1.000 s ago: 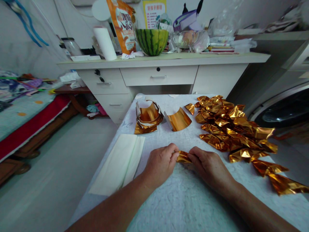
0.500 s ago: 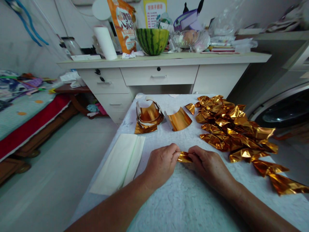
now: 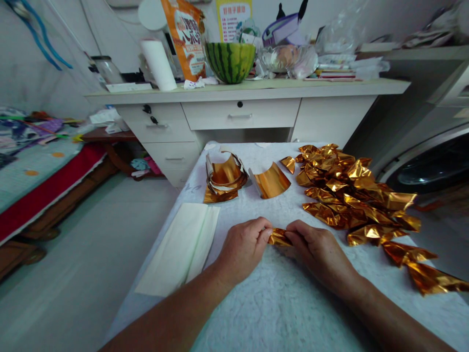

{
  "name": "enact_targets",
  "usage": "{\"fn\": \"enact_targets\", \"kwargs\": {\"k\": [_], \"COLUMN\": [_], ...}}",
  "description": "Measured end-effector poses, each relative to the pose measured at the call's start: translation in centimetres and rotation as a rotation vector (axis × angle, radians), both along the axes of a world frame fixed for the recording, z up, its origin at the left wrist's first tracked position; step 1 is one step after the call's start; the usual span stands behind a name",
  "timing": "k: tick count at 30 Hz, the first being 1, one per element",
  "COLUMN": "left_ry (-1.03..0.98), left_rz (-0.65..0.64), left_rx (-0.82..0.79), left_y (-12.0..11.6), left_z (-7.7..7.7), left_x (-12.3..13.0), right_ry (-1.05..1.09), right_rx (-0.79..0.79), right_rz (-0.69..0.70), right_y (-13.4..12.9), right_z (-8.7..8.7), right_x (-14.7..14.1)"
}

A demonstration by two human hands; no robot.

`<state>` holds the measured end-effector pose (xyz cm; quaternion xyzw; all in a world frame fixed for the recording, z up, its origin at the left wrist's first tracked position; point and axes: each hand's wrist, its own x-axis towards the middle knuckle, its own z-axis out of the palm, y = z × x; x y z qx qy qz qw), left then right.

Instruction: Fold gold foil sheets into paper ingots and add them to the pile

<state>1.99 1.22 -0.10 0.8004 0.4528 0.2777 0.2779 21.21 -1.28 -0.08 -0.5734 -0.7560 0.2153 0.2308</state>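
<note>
Currently, the left hand and right hand pinch opposite ends of gold foil over the desk.

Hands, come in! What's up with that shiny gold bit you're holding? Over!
Left hand, right hand: both pinching. Gold foil piece: short stretch showing between them. Nothing between the hands except foil; foil pile off to the right.

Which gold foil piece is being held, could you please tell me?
The foil piece gripped by the left hand and right hand; the others lie untouched on the cloth.
</note>
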Motion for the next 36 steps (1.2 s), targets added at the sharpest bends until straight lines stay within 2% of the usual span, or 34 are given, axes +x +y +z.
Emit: {"fn": "enact_targets", "kwargs": {"k": [6, 13, 20, 27, 33, 36], "left_ry": [-0.033, 0.002, -0.019, -0.026, -0.046, -0.067], "left_rz": [0.027, -0.027, 0.001, -0.063, 0.051, 0.013], "left_rx": [-0.046, -0.030, -0.031, -0.048, -0.060, -0.083], "left_y": [0.06, 0.02, 0.07, -0.02, 0.27, 0.19], "left_z": [0.16, -0.22, -0.25, -0.17, -0.27, -0.02], "left_x": [-0.20, -0.10, -0.19, -0.23, -0.23, -0.18], "right_ry": [0.144, 0.100, 0.092, 0.089, 0.133, 0.114], "right_rx": [0.045, 0.052, 0.048, 0.072, 0.076, 0.085], "right_rz": [-0.048, -0.015, 0.089, 0.101, 0.143, 0.099], "right_y": [-0.19, -0.26, -0.51, -0.45, -0.59, -0.48], "right_z": [0.70, 0.41, 0.69, 0.47, 0.72, 0.55], "right_x": [0.02, 0.01, -0.20, -0.02, -0.52, -0.41]}}
